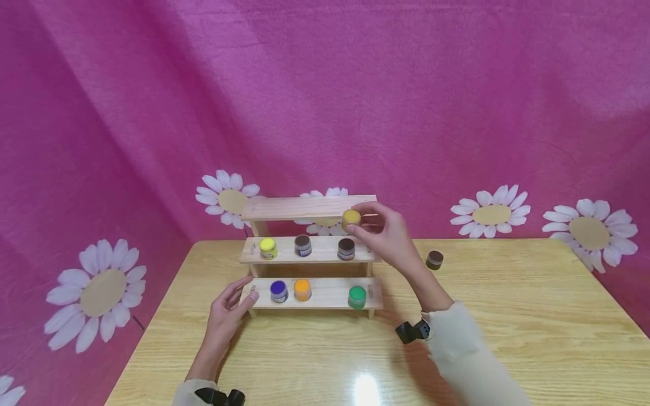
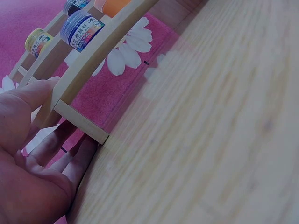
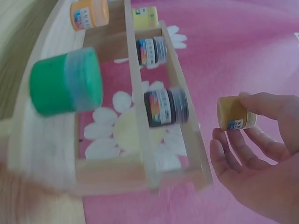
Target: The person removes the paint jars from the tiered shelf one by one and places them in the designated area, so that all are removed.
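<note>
A three-tier wooden display rack (image 1: 325, 287) stands on the table. My right hand (image 1: 387, 231) pinches a mustard-yellow paint jar (image 1: 351, 219) between thumb and fingers, in front of the top tier's right end. In the right wrist view this jar (image 3: 233, 113) has a small label. At the rack's left end, my left hand (image 1: 228, 310) grips the bottom tier, thumb over its edge and fingers round the side. On that tier are purple (image 1: 279, 291), orange (image 1: 302, 290) and green (image 1: 357, 297) jars. The middle tier bears a bright yellow jar (image 1: 268, 248) and two dark jars (image 1: 303, 245).
One dark brown jar (image 1: 434, 259) stands on the wooden table (image 1: 508, 316), right of the rack behind my right forearm. A pink cloth (image 1: 406, 113) with white daisies hangs behind and to the left. Black wrist cameras (image 1: 412, 331) sit on both cuffs.
</note>
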`<state>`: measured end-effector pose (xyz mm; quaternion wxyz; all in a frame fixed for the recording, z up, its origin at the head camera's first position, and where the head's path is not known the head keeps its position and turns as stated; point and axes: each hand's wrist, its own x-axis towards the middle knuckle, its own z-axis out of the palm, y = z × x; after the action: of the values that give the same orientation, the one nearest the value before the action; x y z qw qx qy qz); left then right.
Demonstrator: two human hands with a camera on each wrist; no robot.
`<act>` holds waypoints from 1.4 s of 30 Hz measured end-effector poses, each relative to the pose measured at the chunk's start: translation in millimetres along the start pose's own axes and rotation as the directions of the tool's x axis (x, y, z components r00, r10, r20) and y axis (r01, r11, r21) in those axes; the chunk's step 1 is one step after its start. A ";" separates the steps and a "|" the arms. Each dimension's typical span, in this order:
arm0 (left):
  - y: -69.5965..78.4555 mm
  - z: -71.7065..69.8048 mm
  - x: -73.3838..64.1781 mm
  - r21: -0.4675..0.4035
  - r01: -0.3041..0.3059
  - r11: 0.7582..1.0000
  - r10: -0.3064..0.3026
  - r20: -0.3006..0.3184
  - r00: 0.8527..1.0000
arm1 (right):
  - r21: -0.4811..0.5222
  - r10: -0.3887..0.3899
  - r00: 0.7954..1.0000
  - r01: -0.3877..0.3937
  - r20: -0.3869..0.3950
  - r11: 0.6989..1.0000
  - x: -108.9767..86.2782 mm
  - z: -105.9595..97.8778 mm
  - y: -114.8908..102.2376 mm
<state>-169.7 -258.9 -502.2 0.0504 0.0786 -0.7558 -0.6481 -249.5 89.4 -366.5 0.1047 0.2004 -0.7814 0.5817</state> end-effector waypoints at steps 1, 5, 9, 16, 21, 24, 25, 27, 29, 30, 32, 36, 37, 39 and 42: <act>-0.3 0.1 0.8 0.003 0.001 1.000 -0.001 -0.001 1.000 | -0.004 0.006 1.000 -0.006 -0.001 1.000 -3.4 -3.9 1.4; -0.8 0.6 2.1 0.006 -0.002 1.000 0.002 -0.001 1.000 | -0.024 0.029 0.999 -0.030 -0.019 0.999 -16.3 -18.4 8.7; -0.6 0.5 1.3 0.006 -0.005 1.000 0.005 0.003 1.000 | -0.044 0.024 0.998 -0.026 -0.052 0.999 -26.8 -31.4 17.7; -0.4 1.0 0.0 -0.004 0.005 1.000 -0.005 0.001 1.000 | -0.053 0.004 0.994 -0.010 -0.110 0.999 -42.4 -55.0 31.8; -0.8 2.4 1.8 -0.004 0.001 1.000 -0.001 0.005 1.000 | -0.052 0.027 0.991 -0.034 -0.133 0.998 -53.4 -71.6 43.0; -0.7 1.9 2.0 0.004 0.004 1.000 -0.004 -0.002 1.000 | -0.065 0.039 0.988 -0.049 -0.150 0.997 -57.1 -79.7 50.2; -0.8 1.5 1.7 0.005 0.004 1.000 -0.004 -0.006 1.000 | -0.066 0.044 0.987 -0.055 -0.155 0.996 -57.8 -82.3 53.0; -1.2 0.5 1.2 0.007 0.007 1.000 -0.007 -0.011 1.000 | -0.065 0.056 0.984 -0.067 -0.167 0.996 -58.8 -87.8 58.9; -0.8 0.0 0.2 0.011 0.007 1.000 -0.007 -0.012 1.000 | -0.065 0.070 0.981 -0.083 -0.181 0.994 -60.3 -93.7 64.9; -1.0 -0.1 0.2 0.013 0.008 1.000 -0.008 -0.012 1.000 | -0.066 0.077 0.979 -0.091 -0.190 0.994 -61.3 -96.8 67.8; -1.2 -0.2 0.2 0.017 0.009 1.000 -0.009 -0.009 1.000 | -0.072 0.085 0.974 -0.102 -0.211 0.992 -63.1 -103.0 74.0; -1.1 -0.2 0.3 0.022 0.010 1.000 -0.009 -0.009 1.000 | -0.098 0.085 0.963 -0.114 -0.256 0.989 -67.2 -114.3 87.3; -1.1 -0.2 0.1 0.021 0.008 1.000 -0.008 -0.007 1.000 | -0.103 0.087 0.960 -0.118 -0.266 0.988 -68.3 -117.0 91.0; -1.0 -0.2 -0.1 0.022 0.006 1.000 -0.006 -0.005 1.000 | -0.117 0.098 0.955 -0.135 -0.282 0.984 -70.8 -122.0 98.5; -0.3 0.0 0.0 0.018 0.011 1.000 -0.011 -0.001 1.000 | -0.128 0.135 0.944 -0.180 -0.301 0.975 -74.8 -129.6 109.3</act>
<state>-169.7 -259.0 -502.5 0.0467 0.0834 -0.7611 -0.6416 -238.8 253.5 -451.9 0.1866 0.0409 -0.8135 0.5493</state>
